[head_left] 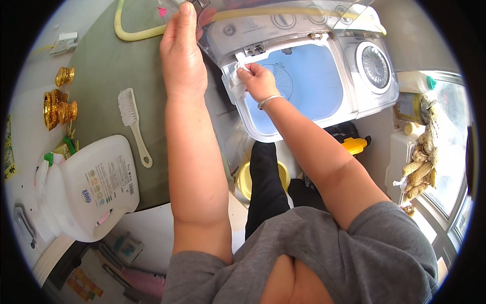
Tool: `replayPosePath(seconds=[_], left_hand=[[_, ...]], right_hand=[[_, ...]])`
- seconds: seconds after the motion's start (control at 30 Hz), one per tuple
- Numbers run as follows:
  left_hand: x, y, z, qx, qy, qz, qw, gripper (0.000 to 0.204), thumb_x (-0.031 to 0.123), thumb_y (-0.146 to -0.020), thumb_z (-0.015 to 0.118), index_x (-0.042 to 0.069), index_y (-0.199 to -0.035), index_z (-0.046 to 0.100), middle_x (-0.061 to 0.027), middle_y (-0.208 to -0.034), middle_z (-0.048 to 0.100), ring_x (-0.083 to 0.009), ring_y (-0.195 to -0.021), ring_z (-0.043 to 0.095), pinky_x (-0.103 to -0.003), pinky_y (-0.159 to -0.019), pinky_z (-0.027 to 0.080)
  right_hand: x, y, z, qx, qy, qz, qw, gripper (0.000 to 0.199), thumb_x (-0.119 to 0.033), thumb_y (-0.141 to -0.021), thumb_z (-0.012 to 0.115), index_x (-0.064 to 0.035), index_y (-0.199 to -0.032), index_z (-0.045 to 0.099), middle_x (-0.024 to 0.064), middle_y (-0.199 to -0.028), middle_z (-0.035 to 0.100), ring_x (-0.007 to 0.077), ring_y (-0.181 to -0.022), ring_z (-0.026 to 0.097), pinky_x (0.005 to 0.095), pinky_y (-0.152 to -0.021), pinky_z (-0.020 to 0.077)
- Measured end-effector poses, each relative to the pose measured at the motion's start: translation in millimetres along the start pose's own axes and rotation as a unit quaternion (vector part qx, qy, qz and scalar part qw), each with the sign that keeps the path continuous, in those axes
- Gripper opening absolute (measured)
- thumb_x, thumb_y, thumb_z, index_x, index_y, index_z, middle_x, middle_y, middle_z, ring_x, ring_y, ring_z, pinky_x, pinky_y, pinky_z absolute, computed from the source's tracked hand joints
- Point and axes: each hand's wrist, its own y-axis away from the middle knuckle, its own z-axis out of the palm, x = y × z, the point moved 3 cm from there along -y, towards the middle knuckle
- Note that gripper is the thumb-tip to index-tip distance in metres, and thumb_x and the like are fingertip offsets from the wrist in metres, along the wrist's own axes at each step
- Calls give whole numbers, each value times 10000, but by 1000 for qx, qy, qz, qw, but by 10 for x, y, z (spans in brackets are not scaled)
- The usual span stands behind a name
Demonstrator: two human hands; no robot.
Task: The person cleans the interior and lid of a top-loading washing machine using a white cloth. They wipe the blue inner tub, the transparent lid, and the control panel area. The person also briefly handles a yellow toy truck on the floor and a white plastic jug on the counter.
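Laundry corner: green tabletop (101,76) beside washing machine (354,81); right hand (258,81) pressing cloth (235,83) on rim.

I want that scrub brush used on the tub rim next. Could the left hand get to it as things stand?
Probably not at once: the left hand is holding up the clear lid. The scrub brush lies just beside that forearm on the green surface, nothing between, so once freed it looks reachable.

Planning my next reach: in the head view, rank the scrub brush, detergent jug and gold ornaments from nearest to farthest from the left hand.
From the left hand:
1. Scrub brush, just below-left on the green surface.
2. Gold ornaments, far left.
3. Detergent jug, lower left.
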Motion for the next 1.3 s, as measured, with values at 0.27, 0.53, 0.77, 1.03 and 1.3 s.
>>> replayPosePath(seconds=[0.27, 0.53, 0.77, 1.03, 1.3], left_hand=[[-9, 4, 23, 0, 25, -5, 1000, 364, 312, -989, 529, 24, -1208, 568, -41, -1107, 604, -162, -995, 590, -292, -881, 448], [0, 15, 39, -12, 30, 4, 999, 348, 289, -995, 520, 17, -1206, 570, -48, -1114, 609, -171, -995, 591, -306, -899, 454], [2, 27, 12, -20, 39, 3, 999, 299, 264, -996, 521, 17, -1140, 608, -52, -1071, 638, -161, -982, 599, -305, -909, 453], [16, 13, 19, -17, 28, 0, 999, 321, 286, -989, 532, 11, -1137, 607, -49, -1065, 639, -159, -978, 600, -303, -907, 455], [-6, -5, 28, -16, 35, -6, 999, 348, 308, -984, 538, 4, -1140, 602, -54, -1069, 633, -168, -978, 602, -304, -906, 457]], right_hand=[[12, -204, 267, 77, 27, 144, 986, 259, -260, -717, 770, -37, -789, 659, 92, -754, 668, 190, -661, 609, 319, -648, 490], [33, -190, 331, 118, -148, 201, 961, 196, -149, -733, 792, -25, -756, 641, 55, -671, 608, 163, -542, 539, 317, -516, 436], [-83, -100, 395, 198, -335, 294, 873, 207, -65, -762, 761, -43, -786, 557, 37, -670, 572, 133, -554, 568, 255, -451, 443], [-196, 58, 288, 52, -254, 190, 947, 116, -23, -806, 663, -6, -904, 603, 58, -805, 604, 164, -670, 605, 281, -580, 547], [-75, -63, 293, 85, -297, 224, 924, 114, -93, -796, 679, -13, -851, 620, 59, -769, 624, 161, -691, 616, 306, -598, 513]])
